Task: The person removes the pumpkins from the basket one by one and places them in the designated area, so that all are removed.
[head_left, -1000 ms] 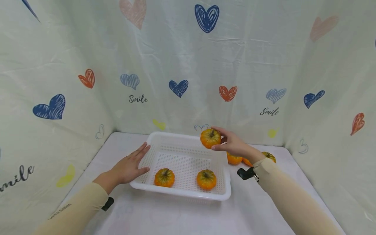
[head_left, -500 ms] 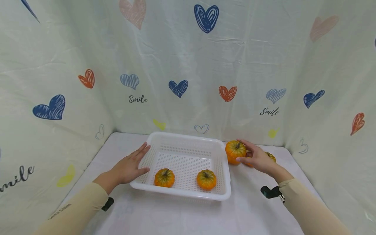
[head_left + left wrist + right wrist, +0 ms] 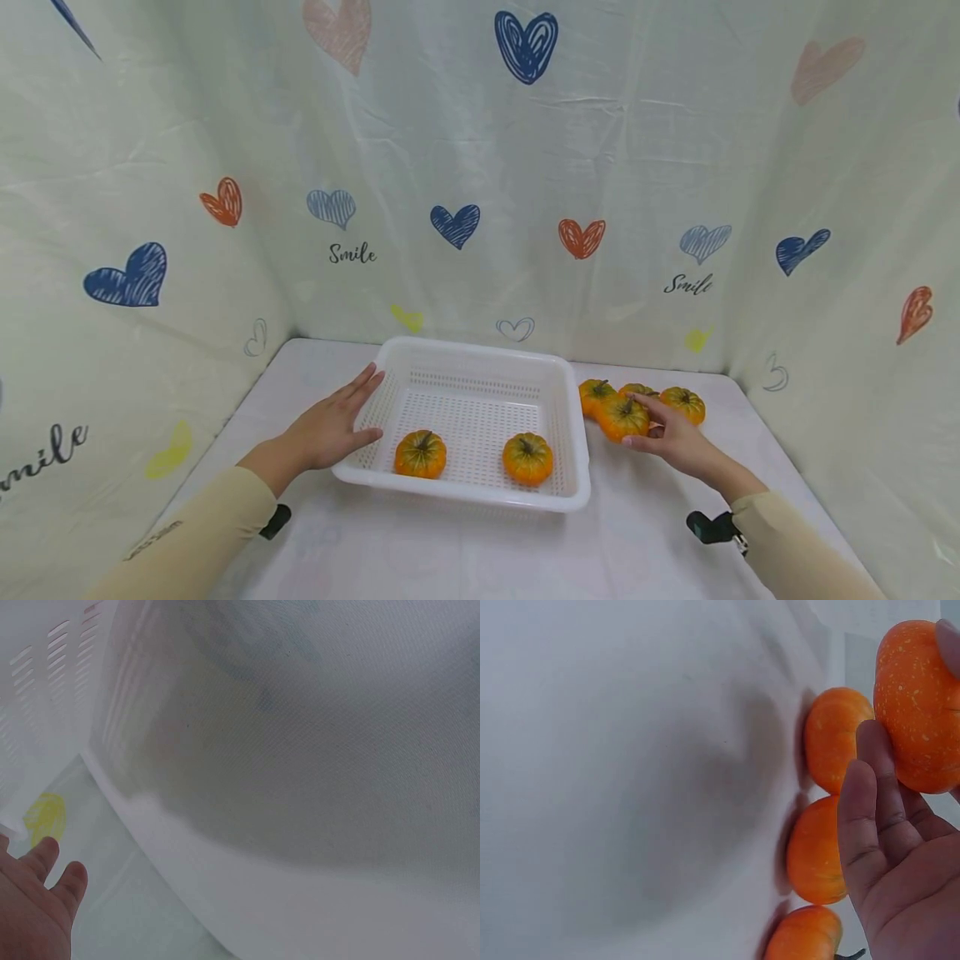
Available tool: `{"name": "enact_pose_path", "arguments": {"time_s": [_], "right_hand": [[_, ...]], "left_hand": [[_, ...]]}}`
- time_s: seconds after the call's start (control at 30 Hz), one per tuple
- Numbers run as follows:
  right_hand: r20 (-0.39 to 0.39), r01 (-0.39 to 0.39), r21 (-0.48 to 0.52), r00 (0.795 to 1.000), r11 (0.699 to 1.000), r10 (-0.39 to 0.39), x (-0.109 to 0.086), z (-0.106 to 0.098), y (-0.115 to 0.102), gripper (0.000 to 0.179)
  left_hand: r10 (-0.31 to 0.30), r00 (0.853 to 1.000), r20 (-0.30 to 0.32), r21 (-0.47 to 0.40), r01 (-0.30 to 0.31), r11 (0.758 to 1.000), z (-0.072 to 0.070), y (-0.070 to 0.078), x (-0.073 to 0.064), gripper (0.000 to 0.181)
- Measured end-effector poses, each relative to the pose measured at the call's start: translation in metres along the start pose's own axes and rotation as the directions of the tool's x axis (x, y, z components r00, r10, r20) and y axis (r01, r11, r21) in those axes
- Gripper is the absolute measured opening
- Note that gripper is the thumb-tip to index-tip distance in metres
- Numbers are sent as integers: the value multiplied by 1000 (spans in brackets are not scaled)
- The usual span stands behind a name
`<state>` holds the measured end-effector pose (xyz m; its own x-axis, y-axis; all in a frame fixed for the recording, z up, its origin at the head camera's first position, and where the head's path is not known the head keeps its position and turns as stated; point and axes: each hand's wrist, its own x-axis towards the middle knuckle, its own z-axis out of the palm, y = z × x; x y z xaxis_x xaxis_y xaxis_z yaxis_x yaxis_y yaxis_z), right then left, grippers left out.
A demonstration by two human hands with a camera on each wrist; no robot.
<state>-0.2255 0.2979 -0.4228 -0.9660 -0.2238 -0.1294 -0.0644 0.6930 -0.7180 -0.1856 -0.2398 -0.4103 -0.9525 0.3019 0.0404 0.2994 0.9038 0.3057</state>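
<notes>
My right hand (image 3: 681, 442) holds a small orange pumpkin (image 3: 624, 418) between thumb and fingers, in front of the other pumpkins right of the basket. From the right wrist, the held pumpkin (image 3: 919, 705) shows above the table, with two fingers extended beside it. Three more pumpkins stand in a row behind: a left one (image 3: 595, 395), a half-hidden middle one (image 3: 637, 389) and a right one (image 3: 683, 404). My left hand (image 3: 322, 429) rests at the left rim of the white basket (image 3: 465, 492), fingers straight. Inside the basket sit a left pumpkin (image 3: 420, 454) and a right pumpkin (image 3: 527, 459).
The basket, with perforated walls and floor, stands on a white-covered table (image 3: 450, 558). A pale curtain (image 3: 630, 167) printed with hearts encloses the back and both sides, close behind the basket and pumpkins.
My right hand has carried the pumpkin from over the basket's back right corner rightward, down and nearer, to the pumpkins on the table. The left hand and basket have stayed put.
</notes>
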Motion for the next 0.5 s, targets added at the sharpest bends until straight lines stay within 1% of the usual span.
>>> {"name": "enact_pose_path", "arguments": {"time_s": [0.13,0.33,0.5], "right_hand": [[6,-23,3,1000,1000,23,0,6,10,98],[26,-30,20,999,999,29,-1,13,20,97],[31,-10,30,999,999,9,1,18,22,93]], "left_hand": [[5,1000,-1,-1,-5,1000,1,-1,0,85],[10,1000,0,2,-10,1000,2,-2,1,84],[12,1000,-2,8,-12,1000,3,-3,1,85]]}}
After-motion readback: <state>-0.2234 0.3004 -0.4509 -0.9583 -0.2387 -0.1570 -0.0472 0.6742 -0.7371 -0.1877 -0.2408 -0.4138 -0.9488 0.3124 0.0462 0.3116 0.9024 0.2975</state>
